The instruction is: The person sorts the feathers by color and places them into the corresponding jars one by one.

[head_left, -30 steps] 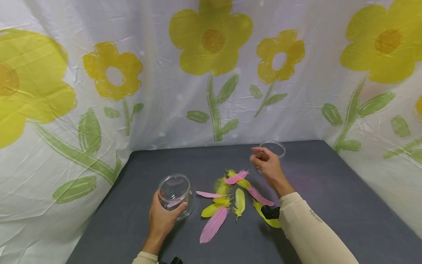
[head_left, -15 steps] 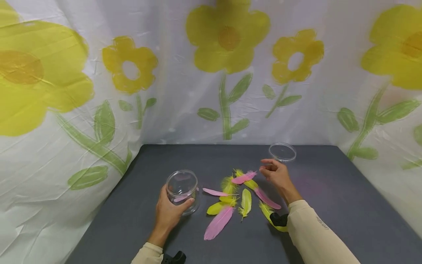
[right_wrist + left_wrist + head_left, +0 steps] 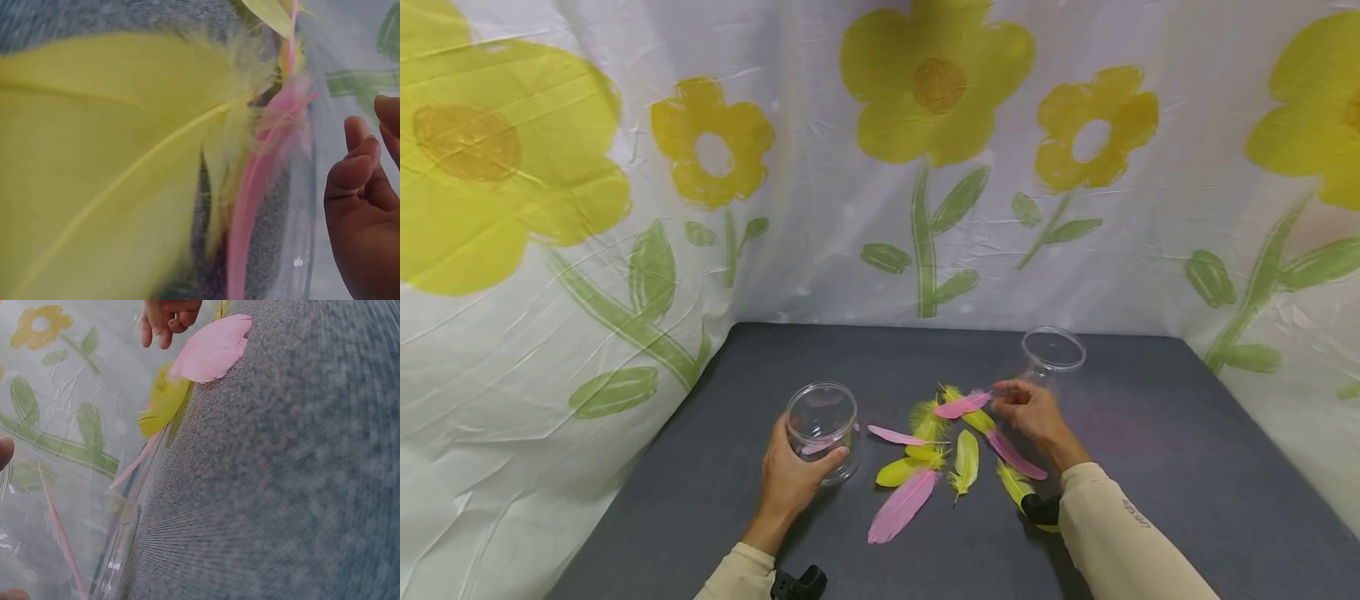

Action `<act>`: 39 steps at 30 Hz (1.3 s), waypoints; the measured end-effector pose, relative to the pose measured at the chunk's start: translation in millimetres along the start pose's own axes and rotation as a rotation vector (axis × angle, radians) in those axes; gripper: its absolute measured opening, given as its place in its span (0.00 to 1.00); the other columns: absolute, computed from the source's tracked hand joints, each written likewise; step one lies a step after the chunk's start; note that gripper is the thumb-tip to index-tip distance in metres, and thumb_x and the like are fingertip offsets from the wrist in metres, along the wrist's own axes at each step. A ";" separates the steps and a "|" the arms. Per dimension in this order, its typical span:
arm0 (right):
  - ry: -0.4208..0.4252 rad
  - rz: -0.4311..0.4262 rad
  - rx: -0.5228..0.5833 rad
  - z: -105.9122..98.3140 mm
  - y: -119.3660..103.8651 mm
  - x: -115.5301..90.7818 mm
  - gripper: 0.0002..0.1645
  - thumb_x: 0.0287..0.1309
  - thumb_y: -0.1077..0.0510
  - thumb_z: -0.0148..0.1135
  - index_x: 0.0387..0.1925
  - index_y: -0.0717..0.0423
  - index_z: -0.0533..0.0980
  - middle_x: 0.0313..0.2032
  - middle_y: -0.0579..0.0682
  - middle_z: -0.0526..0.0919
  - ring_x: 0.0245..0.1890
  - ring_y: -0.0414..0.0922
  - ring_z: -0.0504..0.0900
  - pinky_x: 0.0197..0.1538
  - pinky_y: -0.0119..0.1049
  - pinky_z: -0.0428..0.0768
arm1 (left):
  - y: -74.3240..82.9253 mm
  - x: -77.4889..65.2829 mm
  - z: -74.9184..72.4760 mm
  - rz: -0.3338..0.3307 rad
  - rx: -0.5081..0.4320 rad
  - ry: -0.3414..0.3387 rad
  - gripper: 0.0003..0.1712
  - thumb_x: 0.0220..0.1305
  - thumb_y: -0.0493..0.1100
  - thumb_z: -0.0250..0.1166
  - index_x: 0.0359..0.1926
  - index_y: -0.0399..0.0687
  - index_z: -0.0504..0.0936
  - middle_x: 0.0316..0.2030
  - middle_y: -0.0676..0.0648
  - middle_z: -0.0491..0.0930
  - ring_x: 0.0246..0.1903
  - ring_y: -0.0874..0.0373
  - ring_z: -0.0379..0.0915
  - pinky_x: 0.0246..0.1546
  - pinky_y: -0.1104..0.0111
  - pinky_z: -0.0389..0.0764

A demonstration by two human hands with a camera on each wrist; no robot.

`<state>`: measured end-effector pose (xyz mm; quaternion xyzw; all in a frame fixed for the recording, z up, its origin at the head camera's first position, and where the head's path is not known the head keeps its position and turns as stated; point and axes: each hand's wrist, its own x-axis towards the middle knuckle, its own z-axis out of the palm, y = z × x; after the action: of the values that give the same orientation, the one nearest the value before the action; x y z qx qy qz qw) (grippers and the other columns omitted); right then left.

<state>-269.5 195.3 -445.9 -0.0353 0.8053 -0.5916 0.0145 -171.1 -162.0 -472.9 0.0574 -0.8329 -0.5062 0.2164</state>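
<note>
My left hand (image 3: pixel 792 479) grips a clear plastic jar (image 3: pixel 822 408) at the left of the table, thumb across its front. Inside the jar lies a pink feather (image 3: pixel 59 531). My right hand (image 3: pixel 1039 421) hovers at the right end of the feathers, its fingers loosely bent and nothing between them. Its fingertips are right by the quill end of a pink feather (image 3: pixel 958 406), which crosses a yellow feather (image 3: pixel 977 419). In the right wrist view, the thumb and fingers (image 3: pixel 351 174) are apart, beside a large yellow feather (image 3: pixel 112 144) close to the camera.
More pink and yellow feathers lie between the hands, among them a large pink one (image 3: pixel 901 510) and a single yellow one (image 3: pixel 966 461). Behind my right hand stands another clear round container (image 3: pixel 1054 364). A flower-printed curtain (image 3: pixel 842 283) hangs at the dark table's (image 3: pixel 850 346) far edge.
My right hand has come down closer to the feathers, away from the rear container. My left hand keeps its hold on the jar. The head view has turned a little left.
</note>
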 end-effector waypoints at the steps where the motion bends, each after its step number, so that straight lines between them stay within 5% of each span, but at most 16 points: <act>1: -0.014 0.001 -0.010 0.5 0.3 0.3 0.21 0.59 0.69 0.63 0.54 0.71 0.73 0.37 0.59 0.81 0.34 0.54 0.79 0.31 0.39 0.76 | 0.2 0.1 -0.2 -0.001 0.001 0.001 0.58 0.39 0.50 0.82 0.68 0.38 0.59 0.60 0.35 0.68 0.58 0.39 0.65 0.56 0.43 0.64; 24: -0.157 0.044 -0.172 13.2 6.4 0.0 0.16 0.55 0.68 0.64 0.46 0.69 0.77 0.31 0.54 0.82 0.30 0.48 0.80 0.33 0.40 0.77 | -1.8 0.0 -2.8 -0.005 -0.004 0.017 0.58 0.37 0.52 0.82 0.68 0.41 0.61 0.60 0.37 0.70 0.58 0.41 0.66 0.57 0.43 0.64; 39: -0.002 0.059 -0.041 3.2 8.7 5.8 0.15 0.55 0.69 0.62 0.46 0.73 0.77 0.29 0.55 0.82 0.22 0.44 0.77 0.25 0.36 0.77 | -3.6 0.9 0.7 0.022 -0.006 0.035 0.58 0.36 0.50 0.83 0.66 0.39 0.62 0.58 0.36 0.71 0.57 0.41 0.67 0.56 0.45 0.65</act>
<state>-275.4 194.4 -455.0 -0.0127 0.8180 -0.5742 0.0321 -172.6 -163.5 -476.1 0.0565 -0.8279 -0.5053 0.2366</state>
